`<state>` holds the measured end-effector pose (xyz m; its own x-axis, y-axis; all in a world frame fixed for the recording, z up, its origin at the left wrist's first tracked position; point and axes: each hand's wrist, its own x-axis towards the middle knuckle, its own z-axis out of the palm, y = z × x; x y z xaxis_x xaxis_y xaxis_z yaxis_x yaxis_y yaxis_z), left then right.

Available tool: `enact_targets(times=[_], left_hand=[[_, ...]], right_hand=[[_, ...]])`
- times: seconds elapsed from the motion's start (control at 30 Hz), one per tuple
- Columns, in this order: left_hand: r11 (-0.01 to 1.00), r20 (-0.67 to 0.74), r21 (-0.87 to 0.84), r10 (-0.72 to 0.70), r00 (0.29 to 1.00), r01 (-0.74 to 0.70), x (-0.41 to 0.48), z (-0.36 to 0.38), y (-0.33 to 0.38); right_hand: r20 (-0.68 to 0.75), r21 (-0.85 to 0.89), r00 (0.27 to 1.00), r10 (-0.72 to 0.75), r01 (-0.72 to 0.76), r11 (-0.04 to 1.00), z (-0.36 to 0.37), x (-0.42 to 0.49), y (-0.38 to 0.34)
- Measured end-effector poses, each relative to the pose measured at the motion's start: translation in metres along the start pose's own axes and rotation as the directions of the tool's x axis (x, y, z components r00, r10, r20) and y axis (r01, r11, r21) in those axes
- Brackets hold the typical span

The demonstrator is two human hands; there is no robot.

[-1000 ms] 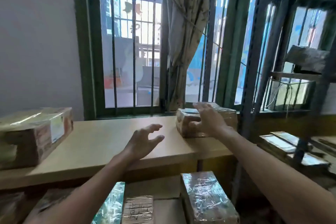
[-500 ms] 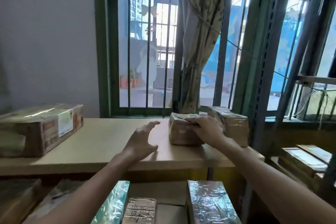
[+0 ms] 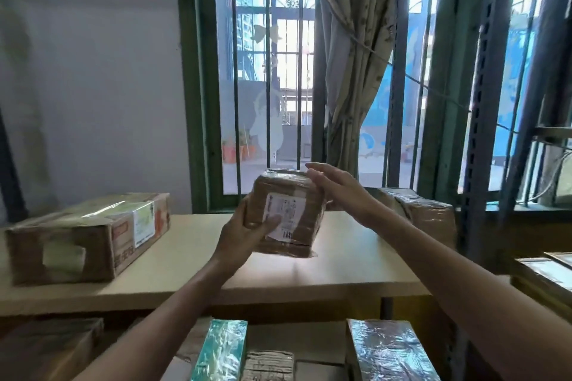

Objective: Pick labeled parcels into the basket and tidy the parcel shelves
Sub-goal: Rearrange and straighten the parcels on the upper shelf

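We hold a small taped parcel (image 3: 288,195) above the wooden shelf top (image 3: 340,257), its label (image 3: 286,216) turned toward us. Our left hand (image 3: 244,235) grips its lower left corner, thumb across the label. Our right hand (image 3: 337,192) is straight-fingered at its upper right edge, contact unclear. We judge the picking far from done: a large carton (image 3: 89,235) and a wrapped parcel (image 3: 424,216) sit on the shelf, and no basket shows plainly.

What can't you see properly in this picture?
Head view:
- Label on the small parcel: print too small and blurry; the left hand covers one corner.
- Wrapped parcel at the back: partly hidden by the right forearm.
- Shiny parcel below: cut off by the bottom edge.
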<state>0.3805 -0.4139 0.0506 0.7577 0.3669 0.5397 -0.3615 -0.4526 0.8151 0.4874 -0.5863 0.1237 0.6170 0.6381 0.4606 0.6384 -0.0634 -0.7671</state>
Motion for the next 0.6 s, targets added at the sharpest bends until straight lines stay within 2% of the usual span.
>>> enact_targets(times=[0.13, 0.27, 0.33, 0.43, 0.5, 0.6], left_hand=[[0.987, -0.003, -0.087, -0.133, 0.991, 0.133, 0.002, 0.0, 0.01], [0.977, 0.046, -0.064, -0.202, 0.978, 0.204, -0.001, -0.001, 0.012], [0.969, 0.104, -0.059, -0.233, 0.967, 0.239, -0.004, -0.007, 0.011], [0.982, 0.196, 0.015, -0.19, 0.962, 0.191, -0.011, -0.014, 0.012], [0.984, 0.218, 0.111, -0.159, 0.963, 0.138, -0.016, -0.014, 0.013], [0.974, 0.122, 0.181, -0.159, 0.98, 0.135, -0.022, -0.014, 0.012]], right_hand=[[0.049, 0.062, 0.998, -0.037, 0.034, 0.997, 0.016, 0.001, 0.001], [-0.031, 0.056, 0.999, -0.029, 0.031, 0.998, 0.023, 0.001, 0.003], [-0.024, 0.074, 1.0, 0.0, 0.002, 0.997, 0.028, -0.002, 0.007], [-0.021, 0.148, 0.993, 0.114, -0.11, 0.983, 0.034, -0.003, 0.017], [-0.088, 0.166, 0.97, 0.225, -0.208, 0.964, 0.043, 0.001, 0.023], [-0.152, 0.022, 0.945, 0.29, -0.29, 0.957, 0.058, 0.007, 0.022]])
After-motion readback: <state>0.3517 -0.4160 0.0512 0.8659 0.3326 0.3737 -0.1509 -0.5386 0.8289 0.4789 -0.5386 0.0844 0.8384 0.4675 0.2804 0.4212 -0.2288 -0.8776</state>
